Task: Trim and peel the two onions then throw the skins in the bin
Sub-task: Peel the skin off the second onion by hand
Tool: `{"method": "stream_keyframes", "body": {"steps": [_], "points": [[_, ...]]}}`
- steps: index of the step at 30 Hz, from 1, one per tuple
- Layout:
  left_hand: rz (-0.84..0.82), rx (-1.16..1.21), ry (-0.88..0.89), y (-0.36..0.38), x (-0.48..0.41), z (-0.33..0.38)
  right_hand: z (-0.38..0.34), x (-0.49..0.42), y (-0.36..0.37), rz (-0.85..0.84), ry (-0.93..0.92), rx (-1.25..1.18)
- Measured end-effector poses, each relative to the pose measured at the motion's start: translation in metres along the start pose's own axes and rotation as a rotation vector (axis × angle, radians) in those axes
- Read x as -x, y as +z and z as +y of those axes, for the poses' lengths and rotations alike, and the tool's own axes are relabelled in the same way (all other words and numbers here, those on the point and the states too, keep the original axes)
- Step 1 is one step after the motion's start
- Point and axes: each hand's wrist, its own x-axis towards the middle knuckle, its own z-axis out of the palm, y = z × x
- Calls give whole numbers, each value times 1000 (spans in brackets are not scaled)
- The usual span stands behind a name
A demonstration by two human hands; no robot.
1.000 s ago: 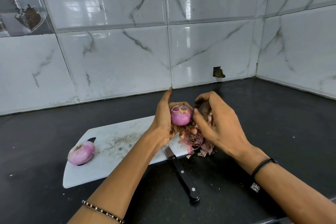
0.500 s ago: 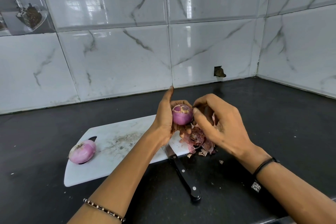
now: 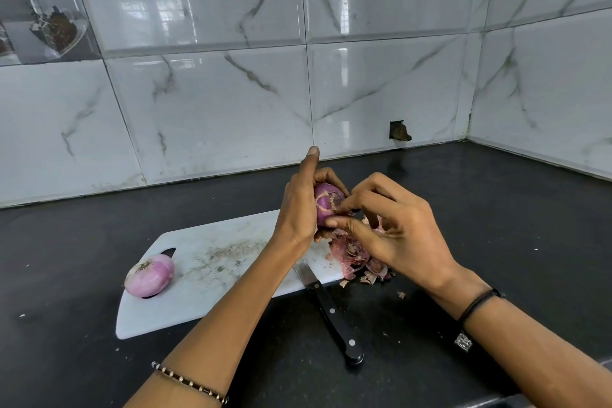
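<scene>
Above the right end of the white cutting board (image 3: 212,291), the person holds a purple onion (image 3: 326,200) up off the surface, between both hands. Their left hand (image 3: 298,209) grips it from the left, fingers curled round behind and beneath it, while one digit sticks straight up, clear of the onion. Their right hand (image 3: 397,228) comes in from the other side with bent fingers, thumb and forefinger tips pinching at the trimmed, whitish end that faces the camera; the remaining fingers are curled loosely behind. Directly below the hands a heap of pink onion skins (image 3: 351,255) lies on the board's right end and spills over its edge onto the black counter (image 3: 496,209), with a small scrap (image 3: 401,294) lying just beside the heap. A second, pale onion (image 3: 149,275) rests on its side at the board's left end, over the handle slot, well apart from the hands. A knife (image 3: 334,318) lies with its blade on the board's near edge, partly hidden by the left forearm, and its black riveted handle runs out onto the counter. Each wrist wears a bracelet, and grey-veined white tiles (image 3: 215,109) back the counter.
</scene>
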Motion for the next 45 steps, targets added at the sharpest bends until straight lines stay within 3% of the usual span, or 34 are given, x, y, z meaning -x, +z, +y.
{"method": "stream_keyframes", "body": {"steps": [11,22,29,34,38,45], "points": [[8,-140,87,-3,1,1,2,0,-2,-26,58,-17],[62,-609,304,-4,0,-6,2,0,-4,-101,125,-20],[99,-752,377,5,8,-1,4,0,-1,-155,196,49],[156,-605,184,7,2,-3,1,0,1,-182,173,64],[124,-376,-7,2,-1,-4,0,-1,-1,-96,168,45],[137,-288,6,-1,-1,-6,-1,-2,-3,-105,84,40]]}}
